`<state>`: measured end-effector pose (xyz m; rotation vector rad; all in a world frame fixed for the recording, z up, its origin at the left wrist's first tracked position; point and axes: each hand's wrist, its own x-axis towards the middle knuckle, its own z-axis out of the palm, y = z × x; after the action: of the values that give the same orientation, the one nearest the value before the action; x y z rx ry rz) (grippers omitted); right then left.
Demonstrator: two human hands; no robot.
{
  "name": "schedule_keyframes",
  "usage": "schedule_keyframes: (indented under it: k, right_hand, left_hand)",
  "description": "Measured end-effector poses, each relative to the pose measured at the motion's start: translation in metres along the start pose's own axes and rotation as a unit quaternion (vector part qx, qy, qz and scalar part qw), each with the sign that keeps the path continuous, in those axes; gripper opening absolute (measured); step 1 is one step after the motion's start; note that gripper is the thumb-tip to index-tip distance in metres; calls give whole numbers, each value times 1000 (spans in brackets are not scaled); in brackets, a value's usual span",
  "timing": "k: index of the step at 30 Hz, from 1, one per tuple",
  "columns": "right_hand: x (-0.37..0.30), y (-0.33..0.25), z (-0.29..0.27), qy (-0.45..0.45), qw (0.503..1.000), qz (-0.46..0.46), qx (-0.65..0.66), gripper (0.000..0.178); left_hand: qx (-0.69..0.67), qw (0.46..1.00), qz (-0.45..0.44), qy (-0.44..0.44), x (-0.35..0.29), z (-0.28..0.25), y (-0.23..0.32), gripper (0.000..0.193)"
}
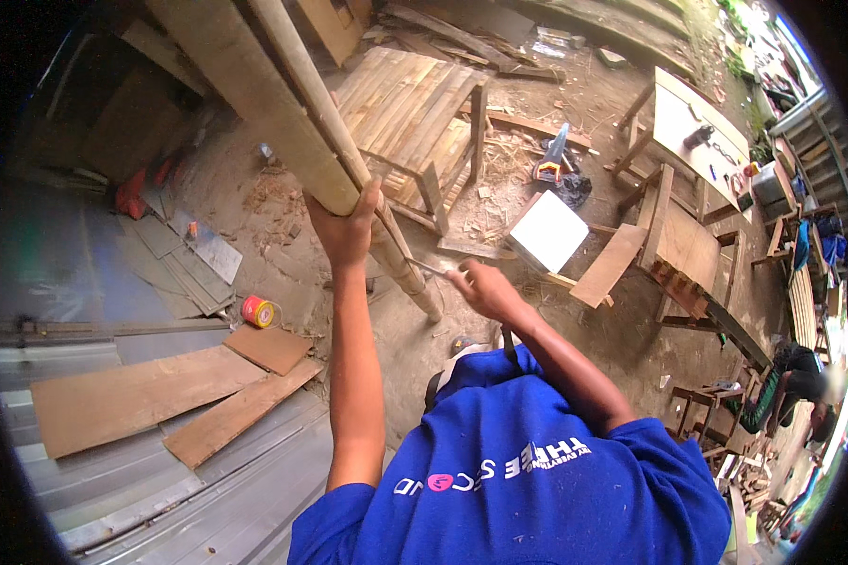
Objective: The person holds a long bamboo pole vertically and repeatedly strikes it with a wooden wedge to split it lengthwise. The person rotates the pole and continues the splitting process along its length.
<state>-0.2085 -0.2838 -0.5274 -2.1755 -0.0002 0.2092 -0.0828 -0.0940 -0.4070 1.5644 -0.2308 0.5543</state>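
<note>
A bamboo pole (398, 264) and a flat wooden board (254, 99) run together from the upper left down toward the middle. My left hand (346, 226) is wrapped around them where the board's lower end meets the pole, thumb uppermost. Just right of the pole's lower part, my right hand (488, 288) is closed on the end of a thin, dark, rod-like tool (428, 268). The tool's other end reaches to the pole's side; its exact kind is too small to make out.
A slatted wooden bench (400, 104) stands beyond the pole. A handsaw (554, 155) lies among shavings, near a white-topped stool (548, 233). Tables and chair frames stand at right. Brown boards (146, 400) lie on metal sheets at left, beside a paint can (259, 312). A person sits far right.
</note>
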Motion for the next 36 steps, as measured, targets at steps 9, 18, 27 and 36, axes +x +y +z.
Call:
schedule_keyframes:
  k: [9,18,27,36]
  right_hand:
    - [-13,87,-61,100,980,148,86,41]
    - [32,190,-114,150,939,245,190,33]
    - [123,289,-167,230,895,290,251,32]
    - [171,451,-57,104,842,496,185,40]
  left_hand:
    - [31,989,-43,-140,2,82,-13,67]
    - [95,976,-46,-193,41,224,-76,62]
    - [150,944,-143,-258,82,346,-165,62]
    - [180,941,-71,-276,123,428,-264,62]
